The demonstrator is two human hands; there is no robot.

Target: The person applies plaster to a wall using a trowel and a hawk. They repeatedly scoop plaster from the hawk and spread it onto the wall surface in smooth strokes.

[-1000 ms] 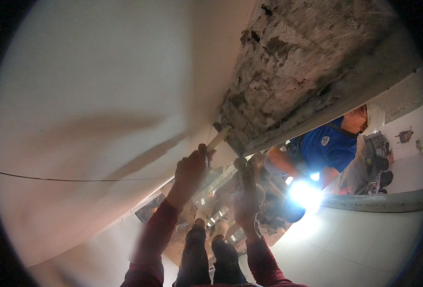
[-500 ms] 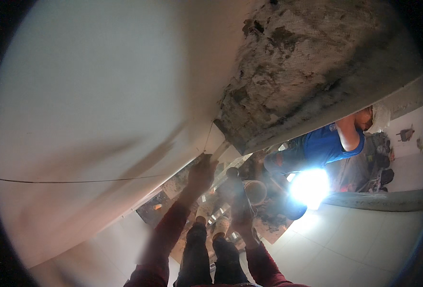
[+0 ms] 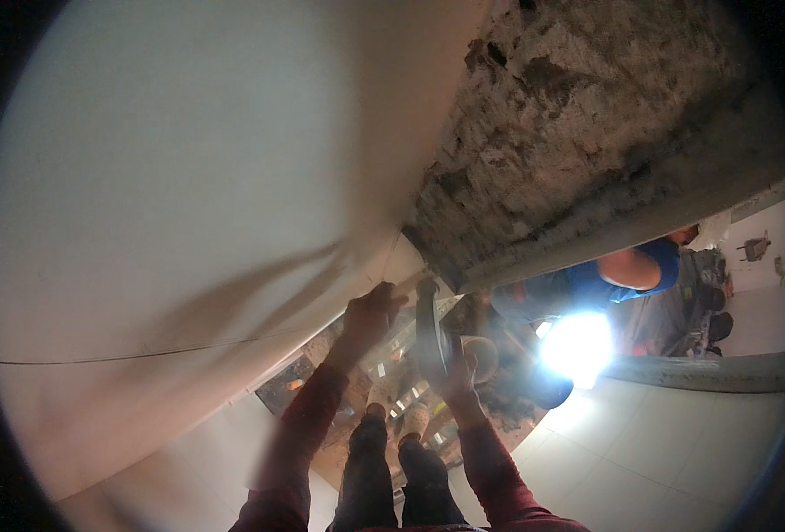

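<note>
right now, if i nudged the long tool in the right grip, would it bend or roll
The long tool is probably stiff: its visible length looks nearly straight, with no clear sag beyond the right grip. A push on its far end would likely swing it rather than roll it, since a long part juts out past that grip. Its weight is hard to judge.

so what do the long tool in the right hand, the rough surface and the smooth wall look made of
Long tool: perhaps metal, from its grey body and pale edge, but blur leaves it open.
Rough surface: probably unfinished concrete or mortar, grey-brown and pitted.
Smooth wall: likely matt painted plaster, from its even, pale face.
</note>
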